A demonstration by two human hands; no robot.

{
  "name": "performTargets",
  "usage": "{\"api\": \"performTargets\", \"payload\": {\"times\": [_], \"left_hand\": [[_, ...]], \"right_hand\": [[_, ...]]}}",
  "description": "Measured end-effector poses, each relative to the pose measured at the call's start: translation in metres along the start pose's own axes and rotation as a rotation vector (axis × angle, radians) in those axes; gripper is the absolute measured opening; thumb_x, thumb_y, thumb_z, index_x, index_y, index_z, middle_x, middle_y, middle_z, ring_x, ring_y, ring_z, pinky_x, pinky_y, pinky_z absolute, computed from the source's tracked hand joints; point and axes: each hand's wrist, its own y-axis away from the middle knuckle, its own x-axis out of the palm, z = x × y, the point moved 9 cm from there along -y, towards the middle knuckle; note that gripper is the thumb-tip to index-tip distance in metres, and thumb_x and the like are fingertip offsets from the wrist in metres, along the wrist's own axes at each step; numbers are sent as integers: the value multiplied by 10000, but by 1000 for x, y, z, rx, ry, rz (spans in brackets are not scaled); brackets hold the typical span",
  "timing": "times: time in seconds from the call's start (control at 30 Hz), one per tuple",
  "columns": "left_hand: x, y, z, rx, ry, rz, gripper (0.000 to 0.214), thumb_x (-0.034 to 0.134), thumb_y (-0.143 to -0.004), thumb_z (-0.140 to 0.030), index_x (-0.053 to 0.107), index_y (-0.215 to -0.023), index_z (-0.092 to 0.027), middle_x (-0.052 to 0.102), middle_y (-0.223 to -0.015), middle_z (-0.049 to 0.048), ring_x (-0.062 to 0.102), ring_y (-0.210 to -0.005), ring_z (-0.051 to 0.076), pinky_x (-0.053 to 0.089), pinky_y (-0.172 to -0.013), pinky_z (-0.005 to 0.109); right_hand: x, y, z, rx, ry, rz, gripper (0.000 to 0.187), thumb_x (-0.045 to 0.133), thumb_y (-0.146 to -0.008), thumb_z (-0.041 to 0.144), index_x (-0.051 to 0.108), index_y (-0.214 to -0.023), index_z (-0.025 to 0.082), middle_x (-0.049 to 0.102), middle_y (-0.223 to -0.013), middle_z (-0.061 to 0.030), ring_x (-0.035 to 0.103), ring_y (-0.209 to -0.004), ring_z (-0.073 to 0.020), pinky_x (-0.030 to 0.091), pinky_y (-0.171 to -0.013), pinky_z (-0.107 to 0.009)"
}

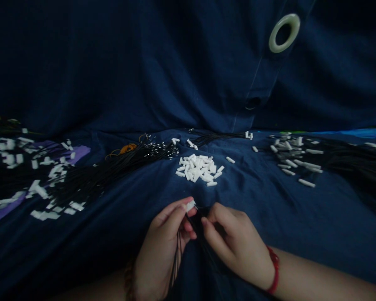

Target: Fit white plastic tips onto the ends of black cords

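Between the thumb and fingers of my left hand (166, 238) is a small white plastic connector housing (191, 205). Thin black wires (176, 261) run down across the same palm. Just to the right, my right hand (238, 240) is closed in a pinch on a thin black wire (199, 207), whose tip is at the connector housing's right end. Whether the tip is inside the housing I cannot tell. Beyond my hands lies a pile of loose white connector housings (197, 167) on the dark blue cloth (128, 200).
Black wires with white connectors (39, 190) spread at the left, over a purple strip (81, 153). A bundle of black wires with bare metal ends (138, 156) lies near an orange cord (125, 149). Another bundle with white connectors (301, 156) is at the right. Blue fabric with a ring eyelet (272, 39) rises behind.
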Motion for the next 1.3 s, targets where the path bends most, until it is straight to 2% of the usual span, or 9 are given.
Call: {"api": "performTargets", "payload": {"times": [0.4,0.9,1.3], "left_hand": [[-2,1,0,-18,-7,-34,147,544,-746,-113,667,-822,-140,594,-771,41,492,-563,51,454,-525,130],[4,2,-2,6,-37,25,130,582,-726,-167,666,-822,-138,587,-722,20,484,-557,54,442,-529,139],[6,0,-11,148,-410,87,223,525,-783,-296,625,-936,-167,602,-695,9,498,-537,86,420,-529,203]], "right_hand": [[0,-5,3,-38,59,4,158,400,-830,151,363,-678,169,415,-586,23,388,-519,-87,249,-520,-216],[2,-3,5,-38,60,16,151,410,-825,160,388,-675,165,444,-589,17,414,-524,-89,257,-518,-216],[3,-5,-7,128,-19,84,179,384,-870,202,492,-731,170,534,-654,5,492,-579,-102,319,-555,-208]]}}
